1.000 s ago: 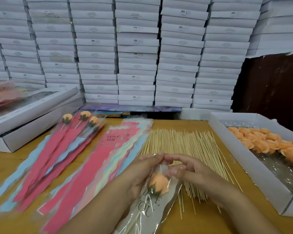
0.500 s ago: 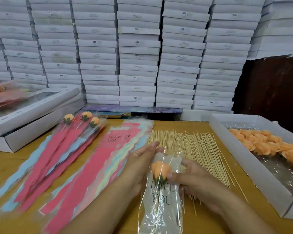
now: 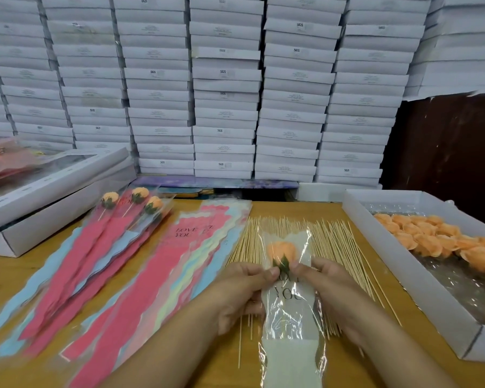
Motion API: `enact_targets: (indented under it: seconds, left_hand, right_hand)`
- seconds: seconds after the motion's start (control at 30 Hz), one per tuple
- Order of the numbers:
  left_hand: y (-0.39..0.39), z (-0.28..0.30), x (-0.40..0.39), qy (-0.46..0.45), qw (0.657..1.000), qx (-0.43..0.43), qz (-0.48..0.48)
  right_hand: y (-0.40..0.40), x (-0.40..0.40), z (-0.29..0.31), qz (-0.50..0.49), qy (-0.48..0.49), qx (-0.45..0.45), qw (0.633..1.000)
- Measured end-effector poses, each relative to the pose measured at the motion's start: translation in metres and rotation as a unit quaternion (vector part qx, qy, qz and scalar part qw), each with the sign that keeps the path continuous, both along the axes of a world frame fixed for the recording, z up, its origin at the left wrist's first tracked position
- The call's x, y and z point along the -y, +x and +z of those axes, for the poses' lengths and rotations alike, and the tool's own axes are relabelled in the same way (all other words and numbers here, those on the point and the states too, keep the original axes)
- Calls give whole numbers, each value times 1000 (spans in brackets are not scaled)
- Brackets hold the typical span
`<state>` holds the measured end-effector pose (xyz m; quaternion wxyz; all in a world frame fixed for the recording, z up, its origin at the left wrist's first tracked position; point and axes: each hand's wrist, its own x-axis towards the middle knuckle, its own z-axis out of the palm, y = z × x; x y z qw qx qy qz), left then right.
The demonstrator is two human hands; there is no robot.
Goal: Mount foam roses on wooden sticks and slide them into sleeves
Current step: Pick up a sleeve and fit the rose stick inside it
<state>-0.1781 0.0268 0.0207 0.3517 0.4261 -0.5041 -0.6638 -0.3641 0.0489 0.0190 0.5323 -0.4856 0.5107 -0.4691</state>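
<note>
Between both hands, the rose sits just above the pinching fingertips. Left hand and right hand pinch the sleeve, whose long axis runs toward the person.

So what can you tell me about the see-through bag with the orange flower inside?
The clear plastic sleeve is long, crinkly and shiny, with a white inner panel and dark lettering reading "YOU". It lies lengthwise over the pile of thin wooden sticks. An orange foam rose with green leaves sits near its scalloped top. The left hand and right hand pinch it just below the rose.
</note>
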Motion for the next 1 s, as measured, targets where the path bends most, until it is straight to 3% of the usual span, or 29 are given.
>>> enact_targets:
  seconds: [0.27,0.53,0.67,0.8,0.87,1.0]
  left_hand:
    - [-3,2,-2,1,999,20,33]
    - [-3,3,-3,-29,997,21,61]
    - [-2,4,-4,-24,999,30,21]
    - [-2,3,-11,7,992,70,-106]
    - [-3,1,-14,-5,988,68,-141]
    - [-5,3,-14,-34,994,34,-97]
  right_hand:
    - [-2,-3,4,14,-2,6,1000]
    - [-2,-4,2,126,49,16,991]
    - [-6,0,1,50,13,60,997]
    - [-8,3,-1,-26,-24,84,996]
    - [-7,2,0,-21,-28,94,995]
    - [-4,-2,2,34,-10,80,996]
